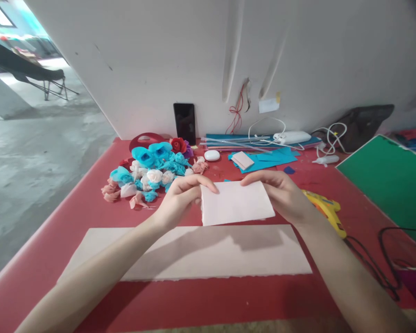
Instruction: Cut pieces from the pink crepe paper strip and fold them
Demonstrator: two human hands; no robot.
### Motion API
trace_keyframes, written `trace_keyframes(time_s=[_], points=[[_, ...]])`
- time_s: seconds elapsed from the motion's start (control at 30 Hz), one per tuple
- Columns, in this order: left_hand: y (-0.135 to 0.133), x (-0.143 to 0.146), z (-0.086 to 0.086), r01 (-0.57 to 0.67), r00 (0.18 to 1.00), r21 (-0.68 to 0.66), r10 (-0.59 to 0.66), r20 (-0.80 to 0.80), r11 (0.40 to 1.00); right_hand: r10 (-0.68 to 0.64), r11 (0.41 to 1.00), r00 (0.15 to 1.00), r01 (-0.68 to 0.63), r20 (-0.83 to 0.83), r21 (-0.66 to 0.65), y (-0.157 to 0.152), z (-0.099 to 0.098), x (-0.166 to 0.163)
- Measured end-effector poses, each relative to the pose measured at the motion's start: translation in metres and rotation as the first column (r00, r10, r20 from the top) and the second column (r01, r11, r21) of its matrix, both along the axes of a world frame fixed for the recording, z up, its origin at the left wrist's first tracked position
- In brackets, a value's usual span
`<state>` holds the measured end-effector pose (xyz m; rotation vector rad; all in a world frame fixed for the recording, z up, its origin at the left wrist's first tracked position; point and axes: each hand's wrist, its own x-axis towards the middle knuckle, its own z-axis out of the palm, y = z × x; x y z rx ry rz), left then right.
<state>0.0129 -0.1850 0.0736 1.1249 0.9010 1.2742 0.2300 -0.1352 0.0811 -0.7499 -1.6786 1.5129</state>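
One paper piece (237, 206), gripped by two hands

The left hand (180, 196) pinches the piece's left side; the right hand (282, 192) grasps its upper right corner. It is held above the red table (208, 300), near the far edge of one long pale sheet (208, 263). Also counted: one black phone (185, 124), upright; one yellow glue gun (327, 212); one green board (391, 185). Heaped flowers (154, 175) overlap, preventing an exact count. One white case (212, 155); contents hidden.
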Motion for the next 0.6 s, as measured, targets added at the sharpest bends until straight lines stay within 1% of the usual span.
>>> trace_keyframes(time_s=[0.17, 0.27, 0.37, 0.6], points=[[0.0, 0.0, -0.001, 0.032, 0.998, -0.01, -0.032, 0.048, 0.999, 0.004, 0.999, 1.0, -0.005, -0.026, -0.047, -0.001, -0.003, -0.002], [-0.001, 0.001, -0.002, 0.058, 0.994, 0.006, -0.058, 0.094, 0.998, -0.006, 0.994, 0.999, 0.001, -0.043, -0.109, -0.004, 0.0, -0.005], [-0.001, 0.001, -0.002, 0.085, 0.988, 0.044, -0.09, 0.123, 0.995, -0.03, 0.986, 0.998, 0.02, -0.061, -0.164, -0.008, 0.005, -0.009], [-0.002, 0.001, -0.001, 0.116, 0.983, 0.153, -0.136, 0.126, 0.981, -0.022, 0.981, 0.993, -0.002, -0.119, -0.194, -0.015, 0.01, -0.012]])
